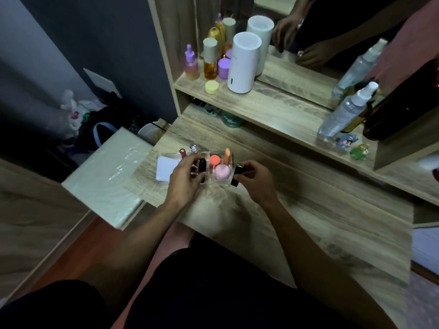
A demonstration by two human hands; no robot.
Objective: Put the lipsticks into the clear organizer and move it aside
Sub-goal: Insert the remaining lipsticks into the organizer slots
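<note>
While our left hand (184, 176) is closing its grip on a black lipstick (202, 168) over the clear organizer (209, 167) on the bench (297, 210), steadying it for a slot, our right hand (254, 179) is gripping another black lipstick (237, 175) beside the organizer's right wall, ready to follow.

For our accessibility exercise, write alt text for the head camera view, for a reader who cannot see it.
Seen from above, a seated person's left hand holds a black lipstick at a clear organizer on a wooden vanity, while the right hand holds a second black lipstick beside it. Bottles, a white cylinder and a mirror stand behind.
</note>
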